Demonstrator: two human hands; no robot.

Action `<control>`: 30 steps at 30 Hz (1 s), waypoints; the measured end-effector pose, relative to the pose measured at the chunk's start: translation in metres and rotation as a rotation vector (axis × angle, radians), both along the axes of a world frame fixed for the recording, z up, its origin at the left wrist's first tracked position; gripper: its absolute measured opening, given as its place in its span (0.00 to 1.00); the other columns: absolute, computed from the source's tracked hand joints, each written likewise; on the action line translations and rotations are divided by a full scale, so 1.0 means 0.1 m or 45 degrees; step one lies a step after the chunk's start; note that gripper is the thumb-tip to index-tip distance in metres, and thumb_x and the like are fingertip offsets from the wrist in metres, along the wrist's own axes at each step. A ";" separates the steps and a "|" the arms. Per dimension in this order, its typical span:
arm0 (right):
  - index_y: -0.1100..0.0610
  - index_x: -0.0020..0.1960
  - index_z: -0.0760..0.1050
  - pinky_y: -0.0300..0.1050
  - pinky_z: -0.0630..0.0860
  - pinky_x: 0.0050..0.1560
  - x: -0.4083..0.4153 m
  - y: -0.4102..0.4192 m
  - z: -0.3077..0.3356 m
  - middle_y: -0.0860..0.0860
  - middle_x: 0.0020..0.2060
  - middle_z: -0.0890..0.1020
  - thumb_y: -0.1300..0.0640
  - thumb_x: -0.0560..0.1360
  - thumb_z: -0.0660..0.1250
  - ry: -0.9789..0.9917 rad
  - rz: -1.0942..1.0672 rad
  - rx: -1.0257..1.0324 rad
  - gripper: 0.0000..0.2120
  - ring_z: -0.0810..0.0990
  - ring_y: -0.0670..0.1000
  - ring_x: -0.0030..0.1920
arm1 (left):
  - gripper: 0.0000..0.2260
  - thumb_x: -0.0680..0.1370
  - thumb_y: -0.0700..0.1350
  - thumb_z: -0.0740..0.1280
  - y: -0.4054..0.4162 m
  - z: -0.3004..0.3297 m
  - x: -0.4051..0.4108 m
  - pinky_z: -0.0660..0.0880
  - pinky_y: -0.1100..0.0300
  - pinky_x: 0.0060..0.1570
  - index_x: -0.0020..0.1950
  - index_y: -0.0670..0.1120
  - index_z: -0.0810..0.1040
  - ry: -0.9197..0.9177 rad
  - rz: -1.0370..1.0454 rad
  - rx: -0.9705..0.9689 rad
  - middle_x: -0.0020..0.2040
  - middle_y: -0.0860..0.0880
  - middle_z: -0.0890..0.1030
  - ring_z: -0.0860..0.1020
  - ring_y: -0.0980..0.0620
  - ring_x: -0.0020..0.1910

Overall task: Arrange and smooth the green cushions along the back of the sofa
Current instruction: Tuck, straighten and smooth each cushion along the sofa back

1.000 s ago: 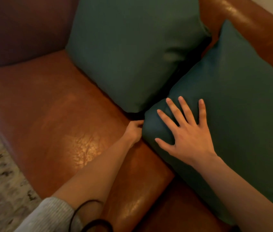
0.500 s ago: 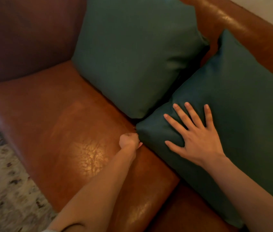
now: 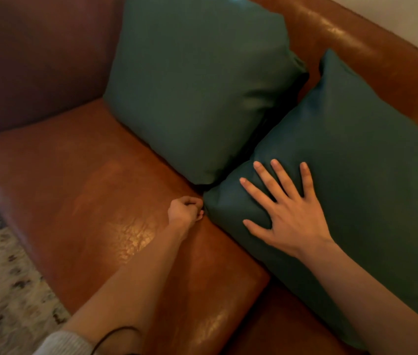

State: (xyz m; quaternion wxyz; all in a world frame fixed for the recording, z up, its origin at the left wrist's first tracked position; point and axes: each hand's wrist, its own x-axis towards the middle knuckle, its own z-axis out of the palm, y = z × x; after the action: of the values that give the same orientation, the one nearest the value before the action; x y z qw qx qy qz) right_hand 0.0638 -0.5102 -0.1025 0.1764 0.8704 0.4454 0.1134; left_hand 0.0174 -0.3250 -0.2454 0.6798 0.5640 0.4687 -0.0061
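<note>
Two dark green cushions lean against the back of a brown leather sofa [image 3: 371, 37]. The left cushion [image 3: 197, 83] stands upright in the corner by the armrest. The right cushion [image 3: 361, 160] lies tilted beside it, their lower corners almost touching. My right hand [image 3: 287, 216] rests flat on the right cushion's lower left part, fingers spread. My left hand [image 3: 184, 213] is closed in a fist at that cushion's lower left corner, pinching the corner.
The sofa's seat [image 3: 95, 190] stretches bare to the left of the cushions, and the darker armrest [image 3: 31, 55] rises at the upper left. A patterned rug [image 3: 0, 283] covers the floor at the lower left. A pale wall [image 3: 407, 14] shows behind the sofa.
My left hand has closed on the right cushion's corner and drawn it a little toward the seat's front. My right hand stays flat on that cushion.
</note>
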 end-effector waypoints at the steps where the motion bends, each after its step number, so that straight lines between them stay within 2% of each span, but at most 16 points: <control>1: 0.46 0.75 0.59 0.64 0.38 0.73 0.00 -0.01 0.00 0.53 0.76 0.58 0.32 0.71 0.54 0.001 0.001 0.007 0.36 0.52 0.56 0.76 | 0.13 0.77 0.32 0.61 0.01 0.01 -0.01 0.76 0.68 0.25 0.36 0.45 0.75 0.003 0.001 0.001 0.37 0.43 0.77 0.75 0.53 0.31; 3: 0.46 0.75 0.59 0.64 0.39 0.73 0.01 -0.01 0.00 0.53 0.76 0.58 0.32 0.71 0.54 0.003 0.000 0.012 0.36 0.52 0.55 0.76 | 0.13 0.77 0.32 0.61 0.05 0.02 -0.02 0.78 0.64 0.26 0.34 0.45 0.74 0.034 -0.019 0.121 0.36 0.44 0.77 0.76 0.51 0.31; 5: 0.46 0.75 0.59 0.63 0.39 0.73 0.02 -0.03 0.00 0.52 0.76 0.58 0.33 0.71 0.54 0.000 0.011 0.014 0.35 0.52 0.55 0.76 | 0.15 0.75 0.33 0.62 0.09 0.00 -0.07 0.82 0.54 0.36 0.31 0.47 0.74 0.107 -0.082 0.354 0.39 0.42 0.80 0.80 0.45 0.34; 7: 0.46 0.75 0.59 0.63 0.39 0.73 0.03 -0.05 0.01 0.52 0.76 0.57 0.33 0.71 0.54 0.001 0.018 0.019 0.35 0.51 0.55 0.76 | 0.15 0.73 0.35 0.63 0.10 -0.06 -0.15 0.80 0.47 0.47 0.30 0.50 0.73 0.166 -0.119 0.481 0.42 0.40 0.83 0.82 0.41 0.43; 9: 0.46 0.75 0.59 0.62 0.38 0.74 0.03 -0.06 0.01 0.51 0.76 0.57 0.33 0.71 0.55 0.014 0.022 0.021 0.35 0.51 0.54 0.76 | 0.14 0.73 0.36 0.64 0.09 -0.10 -0.21 0.80 0.46 0.49 0.30 0.50 0.73 0.235 -0.129 0.485 0.43 0.38 0.83 0.82 0.40 0.44; 11: 0.46 0.75 0.60 0.62 0.39 0.74 0.04 -0.06 0.00 0.51 0.76 0.57 0.33 0.71 0.56 0.022 0.029 0.041 0.35 0.51 0.54 0.76 | 0.12 0.74 0.37 0.64 0.09 -0.01 -0.24 0.81 0.47 0.46 0.32 0.48 0.74 0.268 -0.156 0.431 0.42 0.38 0.82 0.82 0.42 0.38; 13: 0.46 0.75 0.60 0.62 0.39 0.74 0.02 -0.07 -0.01 0.51 0.76 0.56 0.33 0.71 0.56 0.026 0.037 0.042 0.35 0.51 0.54 0.76 | 0.07 0.75 0.37 0.62 0.10 0.12 -0.23 0.81 0.47 0.44 0.38 0.42 0.77 0.306 -0.324 0.465 0.44 0.38 0.81 0.81 0.42 0.37; 14: 0.46 0.75 0.60 0.62 0.39 0.74 0.01 -0.07 0.00 0.51 0.76 0.55 0.33 0.71 0.56 0.026 0.039 0.044 0.35 0.51 0.54 0.76 | 0.06 0.75 0.37 0.62 0.11 0.18 -0.19 0.80 0.47 0.46 0.44 0.39 0.78 0.313 -0.457 0.565 0.48 0.37 0.80 0.81 0.40 0.41; 16: 0.46 0.75 0.60 0.63 0.39 0.74 0.00 -0.07 0.00 0.51 0.76 0.56 0.33 0.70 0.55 0.030 0.041 0.045 0.36 0.51 0.54 0.76 | 0.13 0.74 0.36 0.62 0.12 0.27 -0.13 0.76 0.50 0.55 0.58 0.39 0.74 0.280 -0.740 0.853 0.57 0.38 0.75 0.77 0.37 0.54; 18: 0.46 0.75 0.61 0.63 0.40 0.74 -0.01 -0.05 0.00 0.51 0.76 0.57 0.33 0.70 0.55 0.030 0.038 0.041 0.36 0.52 0.55 0.76 | 0.22 0.73 0.38 0.64 0.13 0.30 -0.09 0.69 0.50 0.61 0.68 0.43 0.67 0.203 -0.974 1.098 0.63 0.41 0.68 0.70 0.37 0.61; 19: 0.46 0.75 0.61 0.63 0.40 0.74 -0.01 -0.05 0.00 0.51 0.76 0.57 0.33 0.70 0.55 0.030 0.040 0.040 0.36 0.52 0.55 0.76 | 0.24 0.74 0.39 0.64 0.13 0.29 -0.09 0.68 0.49 0.62 0.69 0.45 0.66 0.165 -1.086 1.191 0.64 0.42 0.68 0.69 0.37 0.62; 21: 0.46 0.74 0.61 0.64 0.41 0.74 -0.02 -0.04 0.01 0.51 0.76 0.57 0.33 0.70 0.56 0.038 0.042 0.041 0.36 0.52 0.55 0.76 | 0.20 0.75 0.40 0.64 0.11 0.27 -0.11 0.69 0.51 0.59 0.67 0.46 0.69 0.143 -1.228 1.278 0.61 0.43 0.72 0.71 0.39 0.60; 23: 0.47 0.74 0.61 0.64 0.42 0.73 -0.02 -0.05 0.01 0.51 0.76 0.58 0.34 0.70 0.56 0.046 0.045 0.041 0.35 0.52 0.55 0.76 | 0.14 0.76 0.38 0.62 0.08 0.27 -0.13 0.72 0.51 0.55 0.61 0.45 0.73 0.138 -1.206 1.324 0.58 0.43 0.75 0.74 0.40 0.56; 25: 0.47 0.74 0.62 0.64 0.42 0.73 -0.03 -0.04 0.00 0.51 0.76 0.58 0.34 0.70 0.56 0.052 0.054 0.043 0.35 0.52 0.55 0.76 | 0.12 0.75 0.36 0.61 0.06 0.28 -0.14 0.73 0.49 0.52 0.58 0.45 0.74 0.145 -1.119 1.298 0.56 0.43 0.76 0.76 0.39 0.55; 27: 0.47 0.74 0.63 0.64 0.42 0.73 -0.05 -0.01 0.00 0.52 0.75 0.60 0.34 0.71 0.56 0.068 0.040 0.057 0.34 0.52 0.55 0.76 | 0.12 0.75 0.35 0.61 0.04 0.32 -0.14 0.73 0.49 0.51 0.56 0.44 0.73 0.160 -1.110 1.276 0.55 0.42 0.76 0.77 0.38 0.54; 30: 0.48 0.73 0.65 0.65 0.43 0.73 -0.09 0.02 0.01 0.52 0.75 0.61 0.35 0.71 0.55 0.093 0.006 0.071 0.33 0.53 0.55 0.76 | 0.12 0.76 0.35 0.61 0.09 0.41 -0.11 0.73 0.49 0.52 0.58 0.44 0.73 0.250 -1.235 1.276 0.56 0.41 0.77 0.77 0.39 0.56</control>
State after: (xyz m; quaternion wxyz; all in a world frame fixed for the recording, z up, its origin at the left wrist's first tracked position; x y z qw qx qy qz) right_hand 0.0552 -0.5079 -0.1013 0.1355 0.8775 0.4502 0.0944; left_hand 0.0065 -0.3163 -0.2039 0.2130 0.9515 0.1699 -0.1428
